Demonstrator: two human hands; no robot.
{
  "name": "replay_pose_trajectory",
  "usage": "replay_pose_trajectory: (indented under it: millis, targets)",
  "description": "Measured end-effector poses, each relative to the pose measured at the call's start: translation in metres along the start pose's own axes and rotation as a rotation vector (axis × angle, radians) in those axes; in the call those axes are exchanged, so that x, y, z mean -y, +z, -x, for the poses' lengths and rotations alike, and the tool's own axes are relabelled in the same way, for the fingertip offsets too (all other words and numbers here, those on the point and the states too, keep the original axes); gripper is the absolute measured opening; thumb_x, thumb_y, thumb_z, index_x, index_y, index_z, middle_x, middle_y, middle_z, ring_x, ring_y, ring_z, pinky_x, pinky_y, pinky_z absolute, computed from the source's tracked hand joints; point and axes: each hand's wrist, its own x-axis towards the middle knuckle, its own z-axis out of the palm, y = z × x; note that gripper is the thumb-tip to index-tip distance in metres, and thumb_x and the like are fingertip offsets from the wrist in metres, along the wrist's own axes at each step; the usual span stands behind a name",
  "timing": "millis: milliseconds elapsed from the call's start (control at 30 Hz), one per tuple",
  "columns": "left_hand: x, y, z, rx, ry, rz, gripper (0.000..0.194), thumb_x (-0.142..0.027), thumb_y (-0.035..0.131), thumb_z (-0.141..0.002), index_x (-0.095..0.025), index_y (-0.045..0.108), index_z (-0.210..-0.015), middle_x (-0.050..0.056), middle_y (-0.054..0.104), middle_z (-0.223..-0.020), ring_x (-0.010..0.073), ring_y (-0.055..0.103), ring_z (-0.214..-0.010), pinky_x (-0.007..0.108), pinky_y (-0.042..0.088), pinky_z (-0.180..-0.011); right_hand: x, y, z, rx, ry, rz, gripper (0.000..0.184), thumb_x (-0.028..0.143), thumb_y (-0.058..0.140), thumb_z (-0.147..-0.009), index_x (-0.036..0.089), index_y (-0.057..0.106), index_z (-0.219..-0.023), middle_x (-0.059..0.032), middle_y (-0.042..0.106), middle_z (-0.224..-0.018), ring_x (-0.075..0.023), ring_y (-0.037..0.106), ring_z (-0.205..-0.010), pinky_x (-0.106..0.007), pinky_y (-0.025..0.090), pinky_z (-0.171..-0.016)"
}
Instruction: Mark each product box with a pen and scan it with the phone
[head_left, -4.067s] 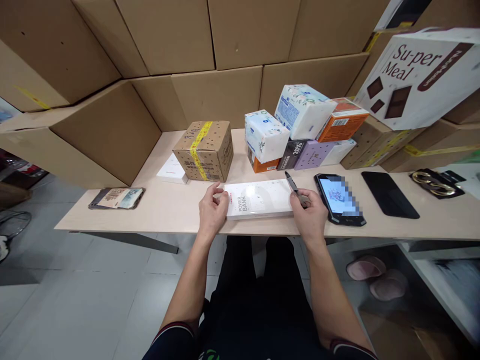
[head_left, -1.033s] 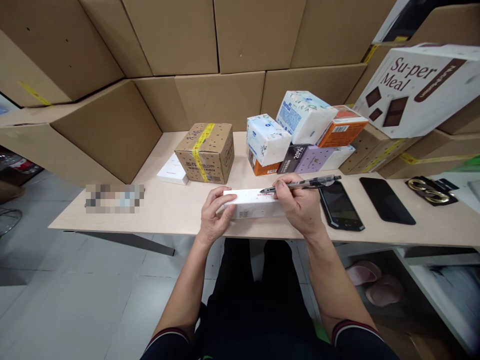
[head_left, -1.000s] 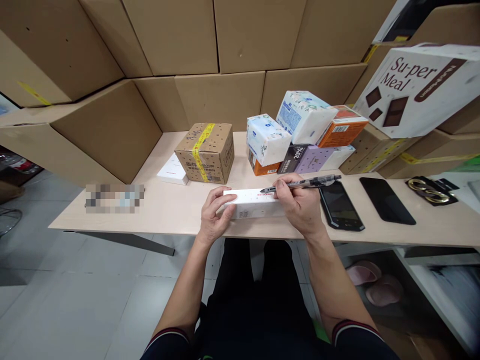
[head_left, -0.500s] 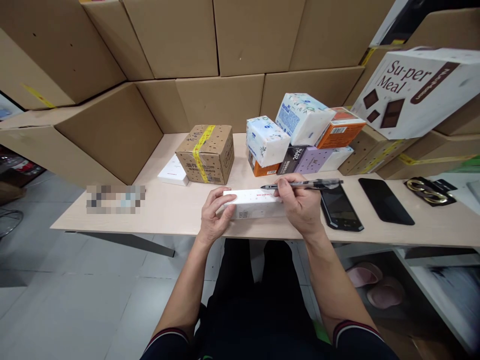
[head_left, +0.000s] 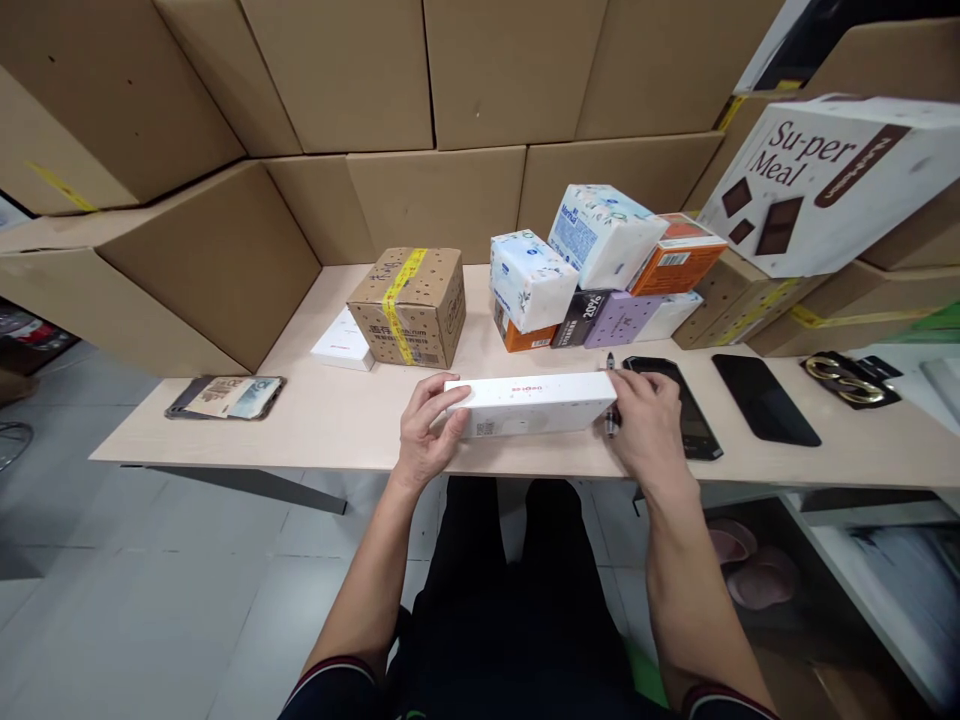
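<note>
A long white box (head_left: 529, 405) with small red lettering on top lies along the front of the table. My left hand (head_left: 433, 425) grips its left end, thumb on the near side and fingers over the top. At the box's right end, my right hand (head_left: 649, 420) is curled closed around a pen (head_left: 611, 420), which points away from me beside the box. Its fingertips are partly hidden, and the pen's middle is covered by them and the box corner. A black handheld device (head_left: 694, 425) lies partly under that hand.
A taped brown carton (head_left: 409, 310) stands behind, against a flat white box (head_left: 341, 342). Tissue packs (head_left: 532, 280) and small boxes are stacked to its right. A black phone (head_left: 765, 400) lies at the right, banknotes on a dark case (head_left: 225, 398) at the left. Large cartons (head_left: 439, 205) wall the back.
My right hand has moved right and lower, off the box top. The pen has turned from lying across the box to pointing away beside its right end. My left hand stays put.
</note>
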Motion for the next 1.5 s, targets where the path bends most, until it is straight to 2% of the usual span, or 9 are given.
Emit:
replay_pose_trajectory:
  millis: [367,533,633,767,967,1133,1300,1400,1500]
  targets:
    - [0.000,0.000,0.001,-0.010,0.005,-0.003,0.024,-0.028,0.062,-0.097,-0.025,0.070,-0.119,0.009,0.064,-0.120,0.0217,0.064,-0.113,0.041,0.055,-0.092,0.004,0.007,-0.002,0.094,0.022,0.070,0.045,0.018,0.047,-0.092,0.018,0.064,-0.134,-0.0191,0.064,-0.129,-0.0413,0.043,-0.125,-0.058,0.045,-0.095]
    - [0.000,0.000,0.001,-0.008,-0.003,-0.004,0.023,-0.030,0.061,-0.097,-0.025,0.071,-0.118,0.009,0.063,-0.120,0.0220,0.064,-0.112,0.041,0.055,-0.092,-0.015,-0.007,0.016,-0.176,0.386,0.092,0.076,0.058,0.065,-0.085,0.018,0.050,-0.149,-0.0275,0.045,-0.148,-0.0497,0.042,-0.128,-0.073,0.038,-0.096]
    - [-0.001,0.000,0.000,-0.013,0.010,-0.005,0.024,-0.029,0.061,-0.097,-0.025,0.070,-0.119,0.009,0.063,-0.120,0.0221,0.064,-0.112,0.042,0.055,-0.092,-0.030,-0.011,0.023,-0.021,0.586,0.048,0.103,0.071,0.071,-0.072,0.015,0.041,-0.154,-0.0309,0.046,-0.144,-0.0542,0.044,-0.126,-0.076,0.036,-0.095]
    - [-0.004,0.000,0.000,-0.011,0.030,-0.012,0.026,-0.024,0.062,-0.096,-0.025,0.069,-0.122,0.010,0.062,-0.122,0.0221,0.063,-0.113,0.041,0.055,-0.093,-0.032,-0.010,0.022,0.111,0.661,0.065,0.092,0.060,0.062,-0.080,0.013,0.037,-0.155,-0.0276,0.058,-0.131,-0.0492,0.051,-0.123,-0.066,0.041,-0.098]
    - [-0.003,0.000,-0.001,-0.036,0.067,-0.057,0.037,-0.024,0.063,-0.094,-0.026,0.063,-0.131,0.011,0.061,-0.126,0.0247,0.062,-0.118,0.046,0.053,-0.098,-0.004,-0.015,0.026,-0.204,0.510,-0.105,0.093,0.054,0.065,-0.077,0.005,0.039,-0.152,-0.0266,0.058,-0.137,-0.0425,0.054,-0.127,-0.061,0.040,-0.108]
    - [-0.003,-0.005,-0.002,-0.350,0.134,-0.191,0.037,-0.024,0.063,-0.091,-0.025,0.065,-0.127,0.010,0.061,-0.120,0.0260,0.060,-0.114,0.047,0.052,-0.093,0.035,-0.037,0.041,-0.378,0.338,-0.220,0.093,0.052,0.072,-0.078,0.014,0.037,-0.155,-0.0201,0.054,-0.149,-0.0370,0.053,-0.136,-0.056,0.044,-0.111]
    - [-0.044,0.004,0.008,-0.454,0.245,-0.143,0.025,-0.024,0.065,-0.089,-0.027,0.072,-0.113,0.005,0.064,-0.094,0.0201,0.062,-0.085,0.036,0.052,-0.070,0.071,-0.045,0.053,-0.450,0.133,-0.238,0.092,0.046,0.077,-0.078,0.018,0.037,-0.156,-0.0181,0.059,-0.144,-0.0337,0.059,-0.131,-0.051,0.051,-0.107]
    - [-0.082,0.022,0.013,-0.309,-0.041,0.270,0.023,-0.026,0.059,-0.095,-0.027,0.073,-0.113,0.005,0.072,-0.093,0.0193,0.067,-0.082,0.035,0.054,-0.070,0.086,-0.045,0.059,-0.461,0.075,-0.264,0.093,0.042,0.079,-0.079,0.019,0.034,-0.157,-0.0178,0.059,-0.143,-0.0327,0.060,-0.131,-0.049,0.053,-0.107]
    - [-0.109,0.039,0.007,-0.206,-0.606,0.787,0.031,-0.038,0.052,-0.101,-0.025,0.072,-0.121,0.009,0.076,-0.109,0.0206,0.072,-0.093,0.036,0.057,-0.082,0.098,-0.044,0.065,-0.455,0.051,-0.304,0.092,0.039,0.079,-0.079,0.020,0.034,-0.157,-0.0173,0.059,-0.143,-0.0322,0.060,-0.131,-0.049,0.053,-0.107]
